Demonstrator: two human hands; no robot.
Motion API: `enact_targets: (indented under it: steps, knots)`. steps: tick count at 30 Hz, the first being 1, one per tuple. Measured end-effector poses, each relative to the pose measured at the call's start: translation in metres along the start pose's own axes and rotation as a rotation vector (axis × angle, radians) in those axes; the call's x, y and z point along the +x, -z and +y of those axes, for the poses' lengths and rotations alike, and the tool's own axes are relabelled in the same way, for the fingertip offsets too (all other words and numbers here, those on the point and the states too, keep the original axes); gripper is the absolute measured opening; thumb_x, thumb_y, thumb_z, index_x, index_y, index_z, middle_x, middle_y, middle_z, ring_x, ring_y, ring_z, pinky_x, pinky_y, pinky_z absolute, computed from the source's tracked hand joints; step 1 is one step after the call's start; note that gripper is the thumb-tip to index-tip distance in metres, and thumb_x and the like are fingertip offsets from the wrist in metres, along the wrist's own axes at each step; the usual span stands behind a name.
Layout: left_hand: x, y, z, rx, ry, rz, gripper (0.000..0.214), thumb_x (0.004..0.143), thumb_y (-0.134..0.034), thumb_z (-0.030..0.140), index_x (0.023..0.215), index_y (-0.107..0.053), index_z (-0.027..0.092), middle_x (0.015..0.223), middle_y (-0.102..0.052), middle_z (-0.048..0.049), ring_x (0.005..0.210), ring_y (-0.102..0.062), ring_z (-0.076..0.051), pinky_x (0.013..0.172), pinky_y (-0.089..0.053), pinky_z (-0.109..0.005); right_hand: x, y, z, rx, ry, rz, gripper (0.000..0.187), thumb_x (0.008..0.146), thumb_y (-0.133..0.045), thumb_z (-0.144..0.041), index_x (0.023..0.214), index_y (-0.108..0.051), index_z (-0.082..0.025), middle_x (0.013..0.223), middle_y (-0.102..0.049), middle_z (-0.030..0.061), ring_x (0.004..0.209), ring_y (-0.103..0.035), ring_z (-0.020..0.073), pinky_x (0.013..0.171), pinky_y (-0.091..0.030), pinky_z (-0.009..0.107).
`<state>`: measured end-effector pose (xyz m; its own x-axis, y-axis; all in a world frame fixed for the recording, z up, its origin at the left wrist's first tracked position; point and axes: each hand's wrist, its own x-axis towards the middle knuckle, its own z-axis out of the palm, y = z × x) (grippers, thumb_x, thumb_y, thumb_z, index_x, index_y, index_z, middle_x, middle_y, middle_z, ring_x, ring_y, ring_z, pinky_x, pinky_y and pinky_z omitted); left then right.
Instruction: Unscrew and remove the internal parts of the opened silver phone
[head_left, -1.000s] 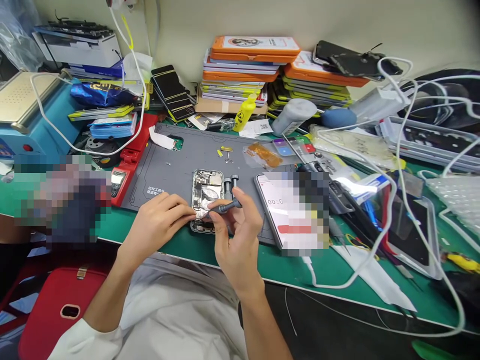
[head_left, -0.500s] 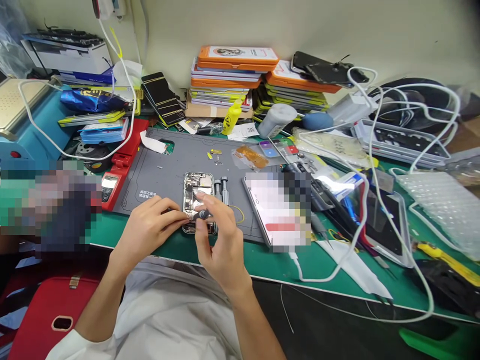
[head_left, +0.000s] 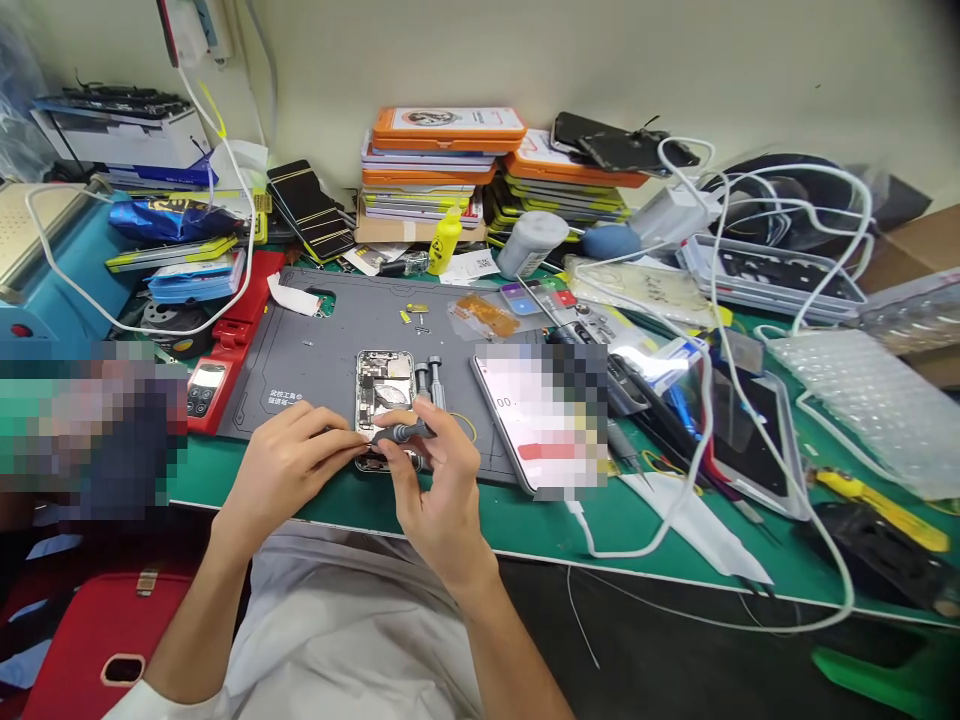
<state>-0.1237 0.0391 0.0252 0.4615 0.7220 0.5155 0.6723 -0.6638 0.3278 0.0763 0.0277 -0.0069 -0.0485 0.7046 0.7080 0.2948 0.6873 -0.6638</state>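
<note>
At open phone (head_left: 386,393): right hand (head_left: 444,485) pinching driver (head_left: 407,432).
Left hand (head_left: 289,460) at phone's left edge, fingertips together; grip unclear.

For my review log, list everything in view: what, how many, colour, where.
Table: 1, green, centre
Mat: 1, grey, on the table
Opened phone: 1, silver-edged, on the mat
Screwdriver-like tool: 1, dark grey, over the opened phone
Similar tools: 2, grey, right of the opened phone
Lit phone: 1, pale screen, farther right
Bottle: 1, yellow, behind the mat
Cylinder: 1, grey, right of the bottle
Cases: at least 3, orange, rear stacks
Machine: 1, blue, left edge
Device: 1, red, mat's left side
Bubble wrap: 1, clear, far right
Cables: several, white, both sides
Other clutter: uncounted, mixed colours, around the mat
Left hand: 1, bare, opened phone's left edge
Right hand: 1, bare, holding the screwdriver-like tool
</note>
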Motion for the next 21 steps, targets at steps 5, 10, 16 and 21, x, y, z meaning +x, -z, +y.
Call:
enact_targets:
  steps: [5, 10, 16, 21]
  knots:
    - [-0.001, -0.003, 0.004, -0.016, 0.069, -0.017, 0.013, 0.113, -0.069, 0.026, 0.105, -0.076, 0.02, 0.1, -0.082, -0.0017, 0.088, -0.071, -0.019, 0.086, -0.053, -0.034, -0.002, 0.003, 0.002, 0.07, -0.034, 0.124, 0.072, 0.107, -0.066, -0.006, 0.167, -0.04, -0.037, 0.123, -0.074, 0.006, 0.108, -0.081, 0.0175, 0.084, -0.076, 0.033]
    - [0.002, 0.011, -0.006, 0.202, 0.295, 0.123, 0.014, 0.115, -0.065, 0.026, 0.106, -0.075, 0.02, 0.098, -0.08, -0.0028, 0.088, -0.069, -0.021, 0.085, -0.053, -0.036, -0.006, 0.006, 0.002, 0.075, -0.104, 0.153, 0.073, 0.104, -0.067, -0.004, 0.164, -0.043, -0.038, 0.118, -0.075, 0.0046, 0.104, -0.081, 0.0178, 0.079, -0.075, 0.033]
    - [0.015, 0.029, -0.045, 0.371, 0.44, -0.004, 0.014, 0.11, -0.072, 0.022, 0.099, -0.081, 0.023, 0.103, -0.081, -0.0042, 0.099, -0.071, -0.026, 0.091, -0.054, -0.039, -0.007, 0.006, 0.0, 0.104, -0.121, 0.151, 0.069, 0.105, -0.066, -0.006, 0.162, -0.044, -0.037, 0.118, -0.075, 0.0051, 0.102, -0.081, 0.0174, 0.076, -0.074, 0.031]
    - [0.011, 0.025, -0.053, 0.344, 0.405, -0.039, 0.017, 0.111, -0.069, 0.022, 0.107, -0.085, 0.022, 0.107, -0.081, -0.0046, 0.1, -0.073, -0.025, 0.091, -0.056, -0.038, -0.008, 0.006, -0.001, 0.104, -0.131, 0.157, 0.069, 0.105, -0.067, -0.007, 0.163, -0.043, -0.037, 0.119, -0.076, 0.005, 0.1, -0.08, 0.017, 0.074, -0.073, 0.031]
